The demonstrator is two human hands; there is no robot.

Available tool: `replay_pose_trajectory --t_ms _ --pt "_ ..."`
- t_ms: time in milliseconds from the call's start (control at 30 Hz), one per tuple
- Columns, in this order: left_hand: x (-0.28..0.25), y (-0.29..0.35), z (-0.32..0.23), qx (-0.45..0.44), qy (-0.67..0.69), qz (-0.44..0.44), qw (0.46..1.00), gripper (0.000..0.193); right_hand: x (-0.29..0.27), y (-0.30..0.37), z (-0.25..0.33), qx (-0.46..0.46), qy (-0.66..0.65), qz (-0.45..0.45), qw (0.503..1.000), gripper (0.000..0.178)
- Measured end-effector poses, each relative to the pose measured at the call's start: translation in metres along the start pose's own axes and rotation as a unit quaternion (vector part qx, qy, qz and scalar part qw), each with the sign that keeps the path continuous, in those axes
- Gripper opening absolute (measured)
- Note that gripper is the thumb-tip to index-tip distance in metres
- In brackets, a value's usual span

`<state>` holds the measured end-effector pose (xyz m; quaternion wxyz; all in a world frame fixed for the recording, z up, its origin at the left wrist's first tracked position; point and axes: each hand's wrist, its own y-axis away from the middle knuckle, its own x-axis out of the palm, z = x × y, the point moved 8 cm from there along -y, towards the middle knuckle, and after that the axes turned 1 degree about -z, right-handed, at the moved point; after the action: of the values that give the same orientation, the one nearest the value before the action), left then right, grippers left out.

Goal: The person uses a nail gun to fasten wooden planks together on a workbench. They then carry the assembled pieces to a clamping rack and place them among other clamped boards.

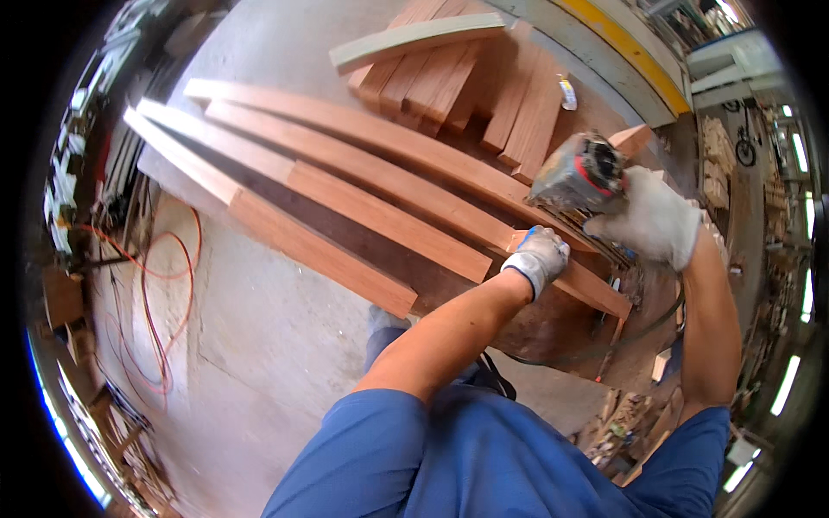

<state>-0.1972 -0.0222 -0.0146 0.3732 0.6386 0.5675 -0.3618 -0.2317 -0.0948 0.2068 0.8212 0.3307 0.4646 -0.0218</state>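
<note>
Clearly, in the head view, the right hand (652,220) held a tool (574,173) that looked like a nail gun. The left hand (539,256) lay on the right part of a long beam (389,180), near the tool; I could not tell how tightly it gripped. Working well probably meant keeping the beam still, the tool steady, and the left hand out of its way.

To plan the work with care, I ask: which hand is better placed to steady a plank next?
The left hand, probably: it appears to rest on a plank, while the right hand grips a power tool and so is not free.
</note>
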Motion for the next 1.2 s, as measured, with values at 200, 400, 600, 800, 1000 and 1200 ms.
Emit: replay_pose_trajectory --t_ms 200,400,600,800,1000,1200 --pt "0.001 0.005 0.013 0.0 -0.054 0.004 0.999 0.019 0.03 0.137 -0.094 0.073 -0.392 -0.145 0.906 0.061" --pt "-0.011 0.007 0.015 0.013 -0.082 0.078 0.994 0.025 0.152 0.227 -0.18 0.19 -0.504 -0.182 0.823 0.049" --pt "-0.053 0.035 0.065 -0.044 -0.145 0.147 0.978 0.026 0.259 0.243 -0.23 0.263 -0.531 -0.237 0.77 0.039" --pt "-0.088 0.072 0.129 -0.077 -0.172 0.17 0.967 0.025 0.304 0.213 -0.254 0.352 -0.336 -0.244 0.839 0.04" --pt "-0.115 0.122 0.189 -0.143 -0.159 0.213 0.953 0.036 0.306 0.168 -0.242 0.395 -0.137 -0.216 0.882 0.044" --pt "-0.136 0.133 0.233 -0.187 -0.168 0.334 0.908 0.058 0.349 0.12 -0.255 0.376 -0.049 -0.177 0.908 0.074"
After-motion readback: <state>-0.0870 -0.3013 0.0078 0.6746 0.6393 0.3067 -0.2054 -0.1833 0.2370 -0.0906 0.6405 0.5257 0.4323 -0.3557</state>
